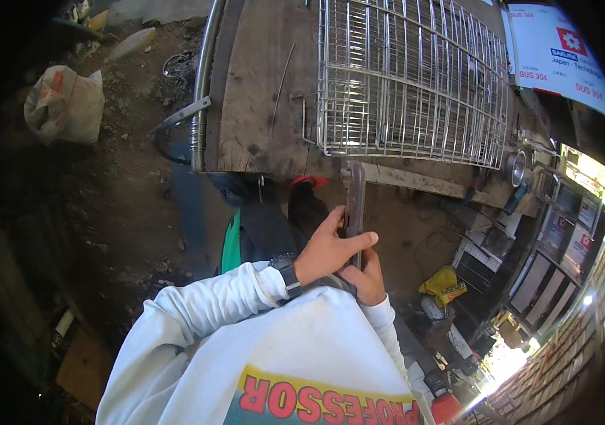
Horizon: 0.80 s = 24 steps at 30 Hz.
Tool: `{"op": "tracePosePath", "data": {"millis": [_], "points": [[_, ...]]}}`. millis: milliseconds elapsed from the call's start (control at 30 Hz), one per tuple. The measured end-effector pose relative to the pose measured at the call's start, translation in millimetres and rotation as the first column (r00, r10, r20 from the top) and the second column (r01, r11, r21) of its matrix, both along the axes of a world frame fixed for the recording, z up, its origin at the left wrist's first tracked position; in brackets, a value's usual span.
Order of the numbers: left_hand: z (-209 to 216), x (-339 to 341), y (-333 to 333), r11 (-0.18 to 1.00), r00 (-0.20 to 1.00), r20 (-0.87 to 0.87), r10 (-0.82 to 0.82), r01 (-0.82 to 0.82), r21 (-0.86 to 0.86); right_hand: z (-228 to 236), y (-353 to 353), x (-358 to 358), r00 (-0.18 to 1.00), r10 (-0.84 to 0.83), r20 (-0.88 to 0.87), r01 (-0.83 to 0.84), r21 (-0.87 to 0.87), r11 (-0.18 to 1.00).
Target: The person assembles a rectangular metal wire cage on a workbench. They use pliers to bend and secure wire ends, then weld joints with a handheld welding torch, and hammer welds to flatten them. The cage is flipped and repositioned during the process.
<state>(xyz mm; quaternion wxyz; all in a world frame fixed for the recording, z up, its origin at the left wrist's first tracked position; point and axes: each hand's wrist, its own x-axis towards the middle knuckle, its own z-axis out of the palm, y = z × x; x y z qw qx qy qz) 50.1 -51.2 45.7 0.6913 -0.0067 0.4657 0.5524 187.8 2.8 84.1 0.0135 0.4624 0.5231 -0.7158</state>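
Note:
Both hands are in front of my chest, closed round a slim dark brown object (357, 205) with a rounded upper corner. I see it nearly edge-on and cannot make out its kind. My left hand (323, 249), below a black wristwatch (286, 275), grips its side, the thumb crossing over it. My right hand (369, 280) holds its lower end, partly covered by the left thumb. The object's upper end reaches close to the front edge of a wooden workbench (253, 92), where a wire rack (416, 88) of shiny metal rods lies.
A metal tube (199, 99) runs along the bench's left edge. Left on the dirt floor sits a whitish bag (65, 106). At the bench's right end are a round metal piece (516, 168) and a power tool (516, 197). A yellow bag (444, 285) lies at the right.

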Motion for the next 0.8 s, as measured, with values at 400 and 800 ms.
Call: {"op": "tracePosePath", "data": {"millis": [400, 800], "points": [[-12, -23, 9, 1.0, 0.999, -0.033, 0.021, -0.021, -0.01, 0, 15, -28, 0.99, 0.084, 0.111, -0.095, 0.095, 0.991], [-16, -17, 13, 0.996, 1.0, -0.011, 0.008, -0.009, -0.088, 5, 5, -24, 0.986, -0.035, 0.165, 0.057, -0.128, 0.99]]}}
